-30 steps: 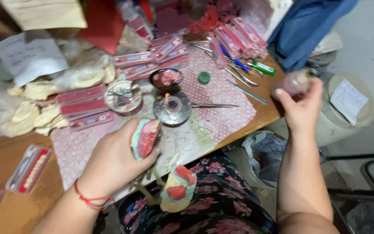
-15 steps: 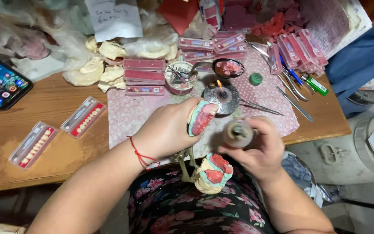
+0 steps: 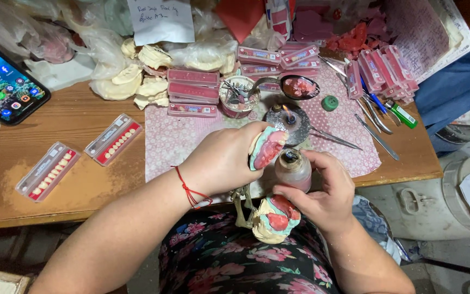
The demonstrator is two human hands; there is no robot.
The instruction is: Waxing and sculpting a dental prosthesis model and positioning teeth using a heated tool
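While the left hand [image 3: 221, 160] grips a pink wax denture base [image 3: 267, 148], the right hand [image 3: 322, 188] wraps a small glass bottle [image 3: 293, 170] just beside it. Judged step: wetting or treating the wax. Next calls for steady tilting. Lit burner [image 3: 288, 117] sits just beyond; counter [image 3: 82, 179] edge runs beneath wrists, little room.

We see the scene evenly and fairly brightly lit from above, with soft light and only faint shadows under the trays on the counter [image 3: 82, 179]. The phone [image 3: 4, 87] screen glows brightly, its icons clear. A small flame burns on the burner [image 3: 288, 117], too weak to cast light around it. Both forearms below the burner look stretched by wide-angle distortion. The floor right of the counter lies dimmer and slightly soft.
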